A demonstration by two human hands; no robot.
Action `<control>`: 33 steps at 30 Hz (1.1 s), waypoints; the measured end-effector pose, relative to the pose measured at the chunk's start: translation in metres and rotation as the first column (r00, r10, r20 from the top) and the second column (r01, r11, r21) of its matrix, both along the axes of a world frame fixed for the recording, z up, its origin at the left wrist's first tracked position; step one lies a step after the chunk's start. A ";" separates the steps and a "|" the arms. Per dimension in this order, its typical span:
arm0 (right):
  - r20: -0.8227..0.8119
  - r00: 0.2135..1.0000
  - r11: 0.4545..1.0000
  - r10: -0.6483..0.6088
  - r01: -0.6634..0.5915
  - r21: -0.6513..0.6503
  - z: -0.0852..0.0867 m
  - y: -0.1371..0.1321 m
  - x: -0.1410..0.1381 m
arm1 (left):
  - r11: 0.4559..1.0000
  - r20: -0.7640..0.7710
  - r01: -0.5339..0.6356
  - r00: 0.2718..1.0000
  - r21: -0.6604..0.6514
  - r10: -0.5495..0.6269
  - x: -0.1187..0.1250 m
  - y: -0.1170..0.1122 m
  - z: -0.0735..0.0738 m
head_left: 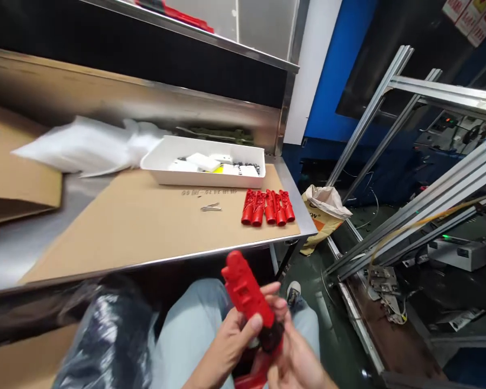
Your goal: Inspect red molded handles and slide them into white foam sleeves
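Observation:
Above my lap, my left hand (235, 336) is closed round a long red plastic part (247, 289), its thumb pressed on the near side. The part tilts, with its rounded end up toward the table edge and a black section (270, 336) at its lower end. My right hand (294, 340) has its fingers bent round that lower end from the right. Beneath the hands shows another red thing (259, 370), blurred and partly hidden. On the table, several red plastic pieces (269, 208) lie side by side near the right front corner, with small metal tweezers (211, 207) left of them.
A white tray (206, 178) of small parts stands at the table's back, beside a white plastic bag (93, 146). Cardboard boxes (20, 162) are at the left. A black plastic bag (109, 335) sits by my leg. Right of the table are a paper sack (326, 208) and metal framing (392, 81).

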State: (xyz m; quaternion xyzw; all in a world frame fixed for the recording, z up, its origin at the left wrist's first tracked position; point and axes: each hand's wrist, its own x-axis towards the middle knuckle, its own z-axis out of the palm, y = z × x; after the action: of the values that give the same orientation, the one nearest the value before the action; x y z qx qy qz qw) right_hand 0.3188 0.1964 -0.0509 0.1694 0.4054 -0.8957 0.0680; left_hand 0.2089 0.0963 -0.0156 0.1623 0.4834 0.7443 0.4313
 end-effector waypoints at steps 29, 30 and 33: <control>-0.240 0.826 0.715 -0.511 0.563 0.415 0.033 0.024 -0.020 | 0.928 0.180 -0.372 0.911 -0.036 0.372 0.028 0.038 0.009; -0.243 0.828 0.720 -0.505 0.560 0.411 0.030 0.026 -0.021 | 0.925 0.158 -0.377 0.912 -0.046 0.380 0.026 0.039 0.007; -0.252 0.837 0.731 -0.485 0.547 0.407 0.024 0.031 -0.024 | 0.907 0.023 -0.408 0.911 -0.104 0.412 0.023 0.037 -0.001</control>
State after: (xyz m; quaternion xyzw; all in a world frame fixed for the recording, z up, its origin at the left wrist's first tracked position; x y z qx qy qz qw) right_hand 0.2950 0.2269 -0.0267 0.2286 0.5474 -0.7645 -0.2524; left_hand 0.2321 0.1337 -0.0161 0.0194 0.5326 0.7972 0.2836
